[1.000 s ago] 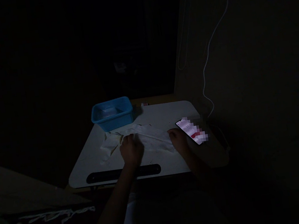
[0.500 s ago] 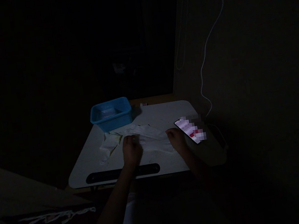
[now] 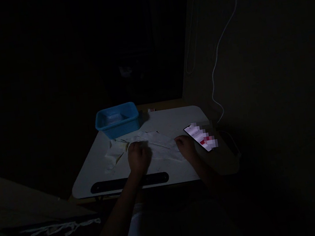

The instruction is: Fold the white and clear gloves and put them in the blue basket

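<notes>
A thin white cloth (image 3: pixel 162 147) lies wrinkled across the middle of the small white table (image 3: pixel 172 117). My left hand (image 3: pixel 138 157) is closed on its left part, knuckles up. At the cloth's right edge my right hand (image 3: pixel 185 146) is closed too, its fingers pinching the fabric. Left of my left hand rests a second crumpled pale piece (image 3: pixel 116 149) with a darker, yellowish edge; the dim light hides what it is. The fingertips of both hands are mostly hidden.
A blue plastic basin (image 3: pixel 120 127) stands at the table's back left. To the right of my right hand lies a lit phone (image 3: pixel 197 135), partly blurred out. A black slot (image 3: pixel 130 182) runs along the front edge. A white cable (image 3: pixel 216 54) hangs by the wall.
My left hand has shifted very slightly left, and the cloth between my hands looks flatter and more stretched. My right hand has barely moved.
</notes>
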`<move>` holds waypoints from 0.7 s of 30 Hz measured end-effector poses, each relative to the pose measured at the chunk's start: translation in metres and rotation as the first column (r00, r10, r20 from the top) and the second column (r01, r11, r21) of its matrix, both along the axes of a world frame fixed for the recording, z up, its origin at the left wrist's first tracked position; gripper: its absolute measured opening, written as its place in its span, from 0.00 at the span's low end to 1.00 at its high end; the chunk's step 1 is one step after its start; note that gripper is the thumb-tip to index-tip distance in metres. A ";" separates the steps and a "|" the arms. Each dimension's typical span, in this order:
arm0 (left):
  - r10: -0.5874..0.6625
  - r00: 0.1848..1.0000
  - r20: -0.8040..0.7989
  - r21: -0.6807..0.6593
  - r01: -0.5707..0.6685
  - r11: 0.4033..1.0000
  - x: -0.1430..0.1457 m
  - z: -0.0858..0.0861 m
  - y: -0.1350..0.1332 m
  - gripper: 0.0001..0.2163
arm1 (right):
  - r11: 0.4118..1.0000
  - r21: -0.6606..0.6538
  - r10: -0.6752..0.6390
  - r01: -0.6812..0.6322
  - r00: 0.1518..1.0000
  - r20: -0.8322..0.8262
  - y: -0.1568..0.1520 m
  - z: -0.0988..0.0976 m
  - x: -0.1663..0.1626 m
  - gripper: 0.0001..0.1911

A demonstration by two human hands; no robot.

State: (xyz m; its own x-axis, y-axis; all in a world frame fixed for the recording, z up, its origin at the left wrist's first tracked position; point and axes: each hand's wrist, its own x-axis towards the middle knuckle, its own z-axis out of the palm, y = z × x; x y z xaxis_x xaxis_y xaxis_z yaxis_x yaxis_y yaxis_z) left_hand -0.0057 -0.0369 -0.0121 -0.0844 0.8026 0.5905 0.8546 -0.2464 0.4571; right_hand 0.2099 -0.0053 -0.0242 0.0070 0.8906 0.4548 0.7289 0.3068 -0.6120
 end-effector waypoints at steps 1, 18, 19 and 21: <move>-0.006 1.000 -0.024 0.007 0.006 1.000 -0.002 0.002 0.004 0.12 | 1.000 -0.004 0.001 -0.001 1.000 0.002 0.000 0.000 0.000 0.12; -0.271 0.889 -0.370 -0.156 0.228 0.961 0.013 0.002 0.069 0.17 | 1.000 -0.021 -0.004 0.004 1.000 -0.008 -0.003 0.007 -0.006 0.12; -0.268 0.887 -0.375 -0.148 0.228 0.962 0.012 0.004 0.067 0.16 | 1.000 -0.022 -0.001 0.001 1.000 -0.006 -0.003 0.008 -0.006 0.12; -0.260 0.885 -0.388 -0.142 0.221 0.965 0.012 0.007 0.063 0.15 | 1.000 -0.025 0.003 -0.003 1.000 -0.008 -0.004 0.009 -0.006 0.12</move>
State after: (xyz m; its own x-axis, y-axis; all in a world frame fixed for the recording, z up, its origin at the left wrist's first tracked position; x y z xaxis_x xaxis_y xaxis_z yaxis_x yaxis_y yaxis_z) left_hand 0.0067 0.0264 -0.0049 0.3452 0.8202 0.4562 0.8894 -0.4411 0.1202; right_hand 0.2043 -0.0097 -0.0153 0.0079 0.9019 0.4319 0.7230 0.2932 -0.6256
